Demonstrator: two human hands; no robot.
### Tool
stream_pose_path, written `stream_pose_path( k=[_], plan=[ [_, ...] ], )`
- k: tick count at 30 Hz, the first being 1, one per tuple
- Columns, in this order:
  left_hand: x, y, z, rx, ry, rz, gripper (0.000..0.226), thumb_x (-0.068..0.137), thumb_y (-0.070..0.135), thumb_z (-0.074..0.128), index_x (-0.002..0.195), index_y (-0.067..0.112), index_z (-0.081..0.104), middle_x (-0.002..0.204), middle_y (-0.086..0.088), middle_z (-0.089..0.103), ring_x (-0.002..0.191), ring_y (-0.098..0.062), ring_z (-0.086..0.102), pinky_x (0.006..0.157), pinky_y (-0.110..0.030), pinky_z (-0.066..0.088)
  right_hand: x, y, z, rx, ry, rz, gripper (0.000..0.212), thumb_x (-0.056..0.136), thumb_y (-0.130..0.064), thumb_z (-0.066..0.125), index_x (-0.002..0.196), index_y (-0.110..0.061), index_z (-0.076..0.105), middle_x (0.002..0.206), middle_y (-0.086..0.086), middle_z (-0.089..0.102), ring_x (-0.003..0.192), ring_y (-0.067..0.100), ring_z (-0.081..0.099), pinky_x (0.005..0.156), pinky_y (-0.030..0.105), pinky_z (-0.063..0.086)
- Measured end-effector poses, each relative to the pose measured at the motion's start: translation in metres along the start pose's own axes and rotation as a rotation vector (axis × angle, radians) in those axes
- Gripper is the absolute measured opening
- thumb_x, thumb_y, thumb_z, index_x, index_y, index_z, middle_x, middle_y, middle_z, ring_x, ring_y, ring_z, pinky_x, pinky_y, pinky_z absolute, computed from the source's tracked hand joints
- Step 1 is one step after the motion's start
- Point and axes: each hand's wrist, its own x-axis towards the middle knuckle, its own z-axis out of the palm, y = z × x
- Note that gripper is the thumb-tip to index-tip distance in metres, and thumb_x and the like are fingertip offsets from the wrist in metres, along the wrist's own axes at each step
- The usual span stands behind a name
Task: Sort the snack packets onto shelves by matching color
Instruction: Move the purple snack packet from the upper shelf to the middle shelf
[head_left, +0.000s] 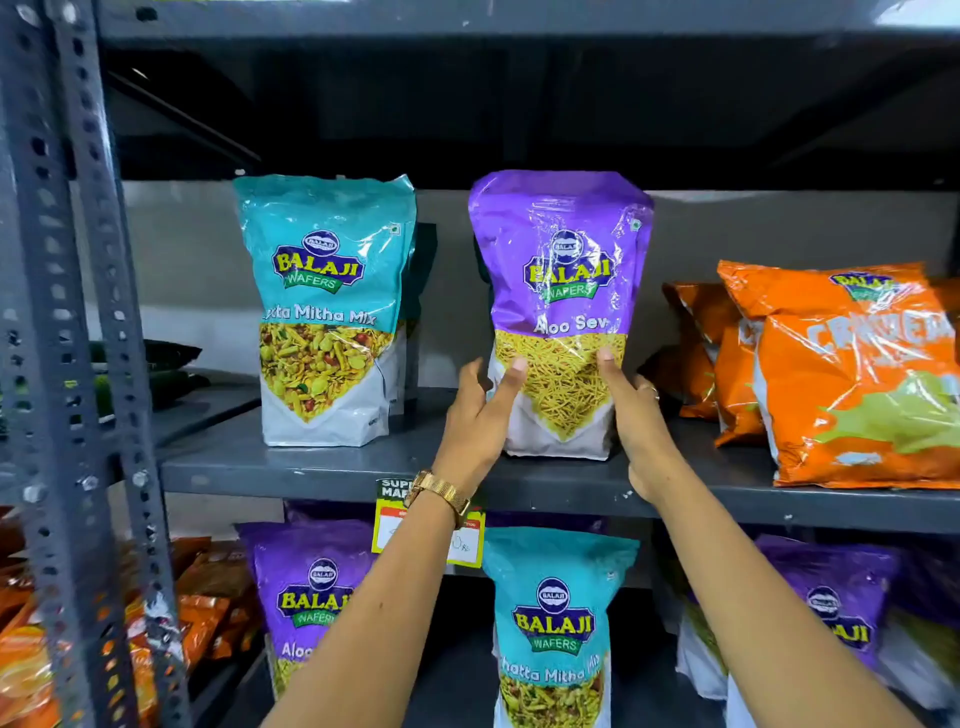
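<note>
A purple Aloo Sev packet (563, 270) stands upright on the middle grey shelf (322, 470). My left hand (480, 415) grips its lower left side, thumb on the front. My right hand (631, 410) holds its lower right side, thumb also on the front. A teal Khatta Mitha Mix packet (327, 291) stands to its left on the same shelf, with another teal packet behind it. Orange packets (852, 374) lean at the right end. On the shelf below stand a purple packet (311, 587), a teal packet (556, 618) and more purple packets (831, 603).
A perforated grey upright post (67, 364) frames the rack on the left. A yellow and white price tag (467, 545) hangs from the shelf edge behind my left wrist. Orange and red packets (197, 613) fill the neighbouring lower rack at left. Dark green packets (156, 364) lie beyond the post.
</note>
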Motion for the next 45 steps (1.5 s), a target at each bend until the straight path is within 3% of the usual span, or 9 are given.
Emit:
stream_pose_path(
  k=[4, 7, 12, 16, 21, 28, 35, 41, 45],
  plan=[
    [0.006, -0.002, -0.005, -0.101, -0.114, -0.072, 0.044, 0.092, 0.039, 0.066, 0.128, 0.013, 0.058, 0.117, 0.005, 0.071, 0.093, 0.005, 0.068, 0.069, -0.008, 0.048, 0.001, 0.0, -0.005, 0.014, -0.103, -0.027, 0.081, 0.057, -0.074, 0.075, 0.115, -0.017, 0.069, 0.12, 0.011, 0.074, 0.113, 0.03, 0.069, 0.109, 0.053, 0.045],
    [0.007, -0.004, -0.005, -0.071, -0.141, -0.061, 0.04, 0.089, 0.028, 0.072, 0.123, 0.011, 0.061, 0.114, 0.002, 0.074, 0.102, -0.003, 0.072, 0.081, -0.014, 0.055, -0.003, 0.005, -0.007, -0.03, -0.142, -0.096, 0.05, 0.073, -0.053, 0.076, 0.105, -0.014, 0.073, 0.104, 0.002, 0.079, 0.102, 0.019, 0.073, 0.103, 0.046, 0.051],
    [0.006, -0.009, -0.01, -0.084, -0.102, -0.03, 0.05, 0.073, 0.033, 0.087, 0.114, 0.011, 0.07, 0.114, -0.004, 0.077, 0.109, -0.021, 0.072, 0.098, -0.037, 0.056, -0.019, 0.004, -0.006, -0.123, -0.074, -0.19, 0.08, 0.055, -0.079, 0.071, 0.098, -0.011, 0.071, 0.103, 0.011, 0.079, 0.104, 0.033, 0.071, 0.099, 0.054, 0.052],
    [-0.002, -0.001, -0.014, -0.067, -0.079, -0.028, 0.076, 0.048, 0.053, 0.092, 0.109, 0.013, 0.073, 0.111, -0.004, 0.078, 0.107, -0.023, 0.073, 0.102, -0.047, 0.055, -0.035, 0.0, -0.009, -0.182, -0.026, -0.219, 0.073, 0.064, -0.079, 0.064, 0.099, -0.015, 0.071, 0.103, 0.006, 0.078, 0.101, 0.025, 0.071, 0.099, 0.049, 0.052],
    [-0.022, 0.018, -0.013, -0.039, -0.106, -0.019, 0.069, 0.048, 0.052, 0.092, 0.104, 0.016, 0.076, 0.109, -0.008, 0.079, 0.107, -0.028, 0.073, 0.099, -0.058, 0.054, -0.059, -0.012, -0.017, -0.116, -0.012, -0.208, 0.062, 0.068, -0.069, 0.069, 0.103, -0.019, 0.073, 0.108, 0.0, 0.077, 0.105, 0.018, 0.07, 0.101, 0.044, 0.052],
    [-0.086, 0.046, -0.009, 0.053, -0.186, 0.136, 0.046, 0.064, 0.038, 0.091, 0.104, 0.021, 0.075, 0.102, -0.001, 0.081, 0.098, -0.02, 0.076, 0.091, -0.047, 0.061, -0.131, -0.026, -0.05, 0.014, 0.005, -0.317, 0.038, 0.072, -0.048, 0.068, 0.098, -0.021, 0.069, 0.091, -0.016, 0.079, 0.092, 0.002, 0.071, 0.079, 0.019, 0.055],
    [-0.149, 0.018, 0.012, 0.018, -0.291, 0.129, 0.052, 0.057, 0.036, 0.091, 0.103, 0.022, 0.073, 0.104, 0.001, 0.08, 0.1, -0.018, 0.076, 0.094, -0.047, 0.059, -0.192, 0.009, -0.106, -0.038, 0.035, -0.303, 0.062, 0.059, -0.063, 0.076, 0.104, -0.023, 0.063, 0.094, -0.022, 0.078, 0.092, -0.004, 0.07, 0.078, 0.012, 0.052],
    [-0.187, -0.054, 0.05, 0.05, -0.406, -0.015, 0.059, 0.061, 0.022, 0.094, 0.113, 0.018, 0.068, 0.11, -0.003, 0.077, 0.102, -0.019, 0.073, 0.094, -0.043, 0.059, -0.226, 0.079, -0.15, -0.063, 0.07, -0.174, 0.051, 0.062, -0.044, 0.077, 0.104, -0.024, 0.058, 0.093, -0.024, 0.076, 0.089, -0.007, 0.067, 0.073, 0.01, 0.052],
    [-0.204, -0.116, 0.076, 0.062, -0.485, -0.096, 0.052, 0.057, 0.033, 0.09, 0.102, 0.042, 0.067, 0.1, 0.006, 0.078, 0.089, -0.008, 0.067, 0.088, -0.046, 0.057, -0.239, 0.139, -0.17, -0.063, 0.121, -0.044, 0.08, 0.054, -0.055, 0.085, 0.118, -0.019, 0.054, 0.102, -0.019, 0.077, 0.097, -0.004, 0.068, 0.08, 0.012, 0.052]
  ],
)
